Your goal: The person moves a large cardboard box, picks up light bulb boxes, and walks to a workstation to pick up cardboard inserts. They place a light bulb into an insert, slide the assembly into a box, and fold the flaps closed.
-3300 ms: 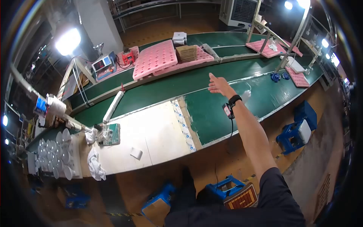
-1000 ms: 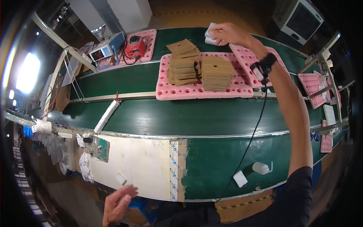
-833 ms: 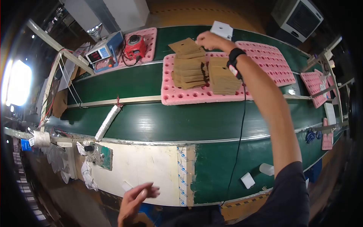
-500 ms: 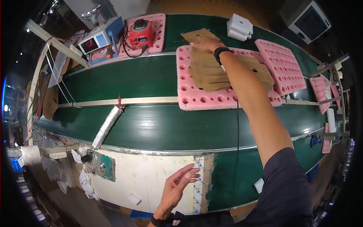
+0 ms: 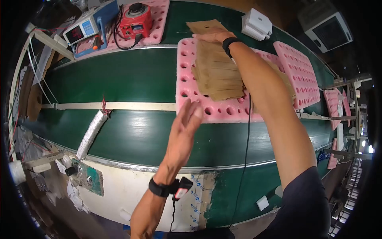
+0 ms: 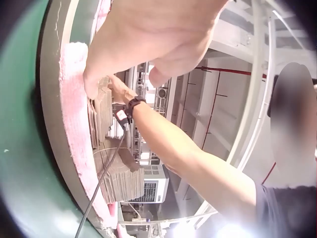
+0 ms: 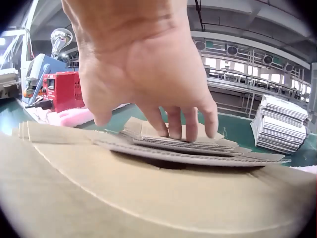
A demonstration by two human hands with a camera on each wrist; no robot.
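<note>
Brown cardboard sheets [image 5: 219, 75] lie in an overlapping stack on a pink foam tray [image 5: 238, 118] with round holes. My right hand [image 5: 215, 36] reaches to the far end of this stack. In the right wrist view, its fingertips [image 7: 190, 133] touch the upper cardboard sheets [image 7: 198, 157], the thumb spread to the left. My left hand [image 5: 181, 141] is in front of the tray's near left corner, fingers extended and holding nothing. In the left wrist view, the left hand [image 6: 153, 37] overlaps the sheets' edges [image 6: 101, 111]. Part of the stack is hidden under my right arm.
A white stack [image 5: 256, 24] stands behind the sheets, and a second pink tray [image 5: 297, 73] leans at right. A red device [image 5: 136, 23] and a meter [image 5: 81, 32] sit back left. A wrapped bar [image 5: 91, 134] crosses the green belt. A black cable [image 5: 246, 155] hangs down.
My right hand has moved from the white stack to the far end of the cardboard sheets. The left hand has risen from the white board to the pink tray's front corner.
</note>
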